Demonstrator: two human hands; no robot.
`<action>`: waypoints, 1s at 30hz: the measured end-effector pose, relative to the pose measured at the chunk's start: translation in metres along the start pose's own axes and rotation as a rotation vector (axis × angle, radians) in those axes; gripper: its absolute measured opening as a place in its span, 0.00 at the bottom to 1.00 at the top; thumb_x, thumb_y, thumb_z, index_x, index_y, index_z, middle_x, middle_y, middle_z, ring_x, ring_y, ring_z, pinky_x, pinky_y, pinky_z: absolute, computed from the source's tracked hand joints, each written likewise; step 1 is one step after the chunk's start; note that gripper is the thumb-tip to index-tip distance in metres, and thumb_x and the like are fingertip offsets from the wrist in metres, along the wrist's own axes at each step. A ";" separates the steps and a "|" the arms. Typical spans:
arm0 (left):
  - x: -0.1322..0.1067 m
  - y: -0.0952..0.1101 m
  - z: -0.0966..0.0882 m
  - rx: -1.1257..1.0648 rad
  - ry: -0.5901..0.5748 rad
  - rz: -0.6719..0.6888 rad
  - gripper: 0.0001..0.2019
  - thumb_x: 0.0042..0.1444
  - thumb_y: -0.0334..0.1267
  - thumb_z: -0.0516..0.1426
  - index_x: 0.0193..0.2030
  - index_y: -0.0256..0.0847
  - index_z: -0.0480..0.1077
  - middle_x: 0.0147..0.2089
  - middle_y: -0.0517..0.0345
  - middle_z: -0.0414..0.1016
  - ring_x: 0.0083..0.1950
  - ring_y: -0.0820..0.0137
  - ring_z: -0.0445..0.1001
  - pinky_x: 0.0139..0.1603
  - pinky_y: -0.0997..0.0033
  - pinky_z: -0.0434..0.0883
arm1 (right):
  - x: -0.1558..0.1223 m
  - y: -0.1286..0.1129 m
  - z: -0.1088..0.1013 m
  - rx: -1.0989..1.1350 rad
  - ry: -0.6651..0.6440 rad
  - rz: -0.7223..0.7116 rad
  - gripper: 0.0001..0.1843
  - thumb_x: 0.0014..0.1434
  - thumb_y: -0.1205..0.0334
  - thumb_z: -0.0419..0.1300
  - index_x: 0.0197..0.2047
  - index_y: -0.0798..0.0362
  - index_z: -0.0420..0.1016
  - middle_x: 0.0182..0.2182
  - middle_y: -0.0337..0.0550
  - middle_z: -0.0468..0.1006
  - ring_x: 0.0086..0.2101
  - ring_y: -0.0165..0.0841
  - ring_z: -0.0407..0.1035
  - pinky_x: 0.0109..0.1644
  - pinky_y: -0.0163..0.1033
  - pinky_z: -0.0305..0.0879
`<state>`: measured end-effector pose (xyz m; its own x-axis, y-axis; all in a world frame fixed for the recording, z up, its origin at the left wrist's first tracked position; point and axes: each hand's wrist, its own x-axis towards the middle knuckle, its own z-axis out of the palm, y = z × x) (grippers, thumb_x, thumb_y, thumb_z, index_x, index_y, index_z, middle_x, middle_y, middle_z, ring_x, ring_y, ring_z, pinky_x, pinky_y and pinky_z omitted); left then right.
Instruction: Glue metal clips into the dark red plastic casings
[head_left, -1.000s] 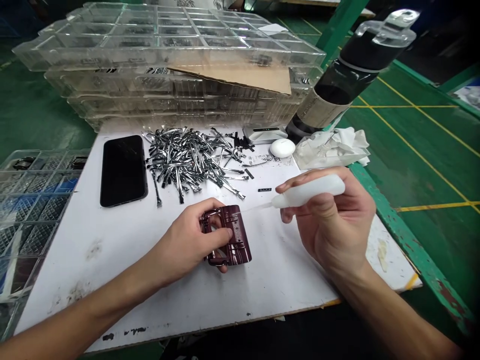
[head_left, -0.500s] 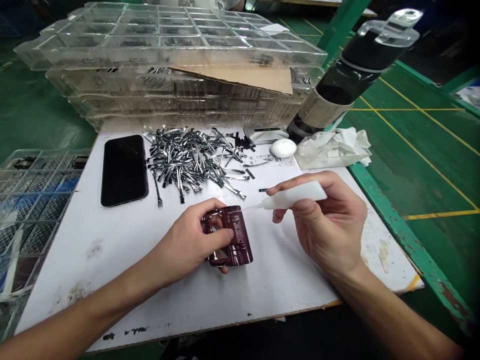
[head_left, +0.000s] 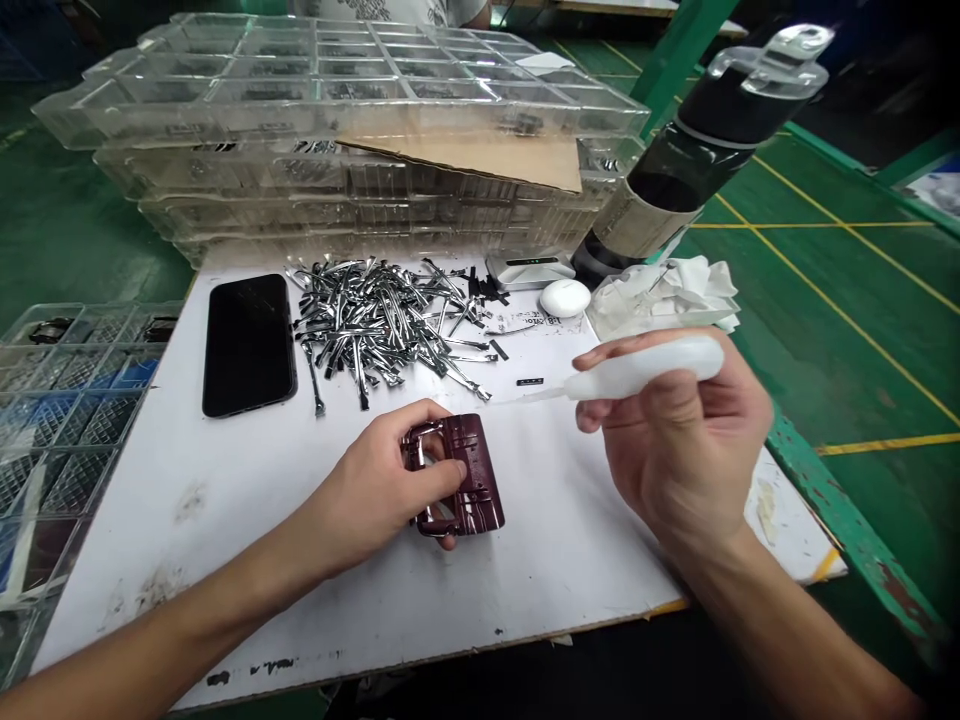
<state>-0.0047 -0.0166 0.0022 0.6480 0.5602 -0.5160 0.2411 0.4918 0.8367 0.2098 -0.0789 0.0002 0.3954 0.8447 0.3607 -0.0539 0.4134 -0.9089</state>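
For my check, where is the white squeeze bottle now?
Head view: the squeeze bottle is in the right hand, right of the dark red metal piece.

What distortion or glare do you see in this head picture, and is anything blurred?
Head view: wide-angle distortion makes the black bottle lean outward at upper right; glare sits on the metal clips and clear trays; nothing looks badly blurred.

Maroon metal plate (head_left: 480,470) w/ silver edges; milky-white squeeze bottle (head_left: 645,366); green floor (head_left: 847,340) w/ yellow lines (head_left: 877,445).
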 end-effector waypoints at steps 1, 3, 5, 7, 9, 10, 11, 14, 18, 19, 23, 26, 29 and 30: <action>0.000 0.001 0.000 0.001 0.001 -0.008 0.05 0.57 0.36 0.62 0.39 0.44 0.70 0.34 0.65 0.67 0.26 0.70 0.76 0.27 0.64 0.81 | 0.003 -0.003 -0.003 0.030 -0.010 0.024 0.05 0.62 0.60 0.67 0.40 0.51 0.78 0.39 0.46 0.81 0.26 0.34 0.71 0.26 0.41 0.69; -0.001 0.004 0.001 0.020 0.001 -0.030 0.05 0.57 0.36 0.61 0.39 0.44 0.69 0.33 0.65 0.68 0.26 0.70 0.75 0.28 0.66 0.80 | 0.011 -0.010 -0.011 0.094 -0.056 0.092 0.06 0.57 0.65 0.68 0.36 0.51 0.74 0.39 0.46 0.80 0.27 0.35 0.71 0.27 0.41 0.68; -0.003 0.006 0.002 0.052 0.000 -0.054 0.05 0.57 0.36 0.61 0.39 0.43 0.69 0.30 0.65 0.69 0.24 0.70 0.75 0.27 0.68 0.78 | 0.017 -0.017 -0.022 0.143 -0.083 0.119 0.12 0.52 0.69 0.68 0.31 0.50 0.67 0.34 0.43 0.79 0.27 0.33 0.69 0.28 0.39 0.65; -0.003 0.008 0.005 0.069 0.017 -0.063 0.06 0.56 0.37 0.62 0.38 0.44 0.68 0.28 0.66 0.68 0.23 0.71 0.74 0.26 0.71 0.76 | 0.024 -0.022 -0.034 0.135 -0.041 0.095 0.13 0.51 0.69 0.66 0.32 0.50 0.64 0.24 0.37 0.72 0.24 0.31 0.61 0.28 0.36 0.60; -0.003 0.008 0.008 0.058 0.047 -0.066 0.07 0.54 0.38 0.63 0.37 0.44 0.68 0.27 0.67 0.67 0.22 0.72 0.72 0.26 0.73 0.74 | 0.032 -0.026 -0.049 0.022 0.055 0.039 0.10 0.55 0.66 0.65 0.37 0.48 0.66 0.17 0.30 0.60 0.20 0.28 0.52 0.25 0.34 0.53; -0.003 0.008 0.009 0.051 0.061 -0.070 0.08 0.53 0.38 0.64 0.37 0.44 0.68 0.28 0.68 0.67 0.22 0.73 0.71 0.26 0.73 0.74 | 0.036 -0.027 -0.057 -0.080 0.107 0.009 0.09 0.58 0.64 0.65 0.39 0.48 0.67 0.16 0.28 0.56 0.19 0.28 0.48 0.24 0.34 0.50; -0.003 0.007 0.010 0.044 0.071 -0.074 0.09 0.53 0.39 0.64 0.37 0.45 0.68 0.28 0.68 0.66 0.22 0.73 0.70 0.26 0.73 0.74 | 0.041 -0.029 -0.066 -0.209 0.155 -0.019 0.09 0.60 0.62 0.65 0.41 0.48 0.69 0.16 0.26 0.54 0.18 0.27 0.46 0.24 0.34 0.47; -0.003 0.006 0.012 0.042 0.072 -0.078 0.10 0.51 0.40 0.65 0.37 0.45 0.68 0.27 0.69 0.65 0.23 0.73 0.69 0.26 0.72 0.75 | 0.058 -0.030 -0.089 -0.656 0.208 -0.060 0.13 0.57 0.58 0.70 0.44 0.50 0.74 0.19 0.28 0.57 0.20 0.26 0.49 0.26 0.34 0.47; -0.004 0.006 0.013 0.060 0.076 -0.055 0.12 0.50 0.41 0.65 0.38 0.45 0.69 0.27 0.68 0.65 0.23 0.72 0.69 0.26 0.72 0.74 | 0.083 -0.022 -0.105 -1.008 -0.003 0.002 0.13 0.57 0.55 0.69 0.43 0.52 0.80 0.25 0.35 0.72 0.26 0.29 0.61 0.32 0.36 0.55; -0.004 0.006 0.013 0.059 0.087 -0.051 0.12 0.50 0.41 0.66 0.38 0.45 0.69 0.27 0.69 0.65 0.23 0.72 0.69 0.26 0.72 0.74 | 0.087 -0.018 -0.106 -1.051 -0.054 -0.002 0.12 0.58 0.55 0.68 0.41 0.53 0.80 0.26 0.36 0.74 0.27 0.30 0.63 0.33 0.36 0.56; -0.005 0.006 0.016 0.042 0.117 -0.043 0.13 0.49 0.42 0.66 0.39 0.46 0.68 0.27 0.69 0.65 0.23 0.73 0.67 0.25 0.71 0.75 | 0.097 -0.005 -0.104 -1.124 -0.064 -0.106 0.07 0.59 0.60 0.65 0.32 0.54 0.79 0.25 0.38 0.77 0.26 0.30 0.64 0.34 0.37 0.57; -0.005 0.005 0.015 0.051 0.093 -0.038 0.12 0.51 0.42 0.65 0.39 0.45 0.68 0.26 0.68 0.67 0.23 0.72 0.67 0.26 0.71 0.75 | 0.095 0.001 -0.105 -1.102 0.060 -0.179 0.06 0.59 0.62 0.64 0.31 0.54 0.76 0.25 0.38 0.76 0.26 0.30 0.65 0.33 0.37 0.58; -0.004 0.003 0.012 0.042 0.083 -0.030 0.12 0.51 0.41 0.65 0.40 0.45 0.69 0.27 0.68 0.66 0.23 0.73 0.68 0.26 0.71 0.75 | 0.092 0.000 -0.105 -0.889 0.260 -0.320 0.06 0.59 0.61 0.65 0.32 0.53 0.74 0.25 0.38 0.76 0.25 0.31 0.67 0.30 0.38 0.60; -0.003 0.003 0.011 0.037 0.073 -0.030 0.12 0.51 0.41 0.65 0.40 0.45 0.69 0.28 0.67 0.66 0.23 0.73 0.68 0.26 0.70 0.76 | 0.089 -0.001 -0.102 -0.781 0.321 -0.378 0.07 0.59 0.60 0.66 0.33 0.52 0.73 0.25 0.39 0.75 0.24 0.32 0.67 0.29 0.37 0.59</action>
<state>0.0023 -0.0243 0.0084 0.5860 0.5937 -0.5515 0.2871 0.4843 0.8264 0.3389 -0.0386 0.0120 0.5024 0.5175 0.6927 0.7176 0.1974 -0.6679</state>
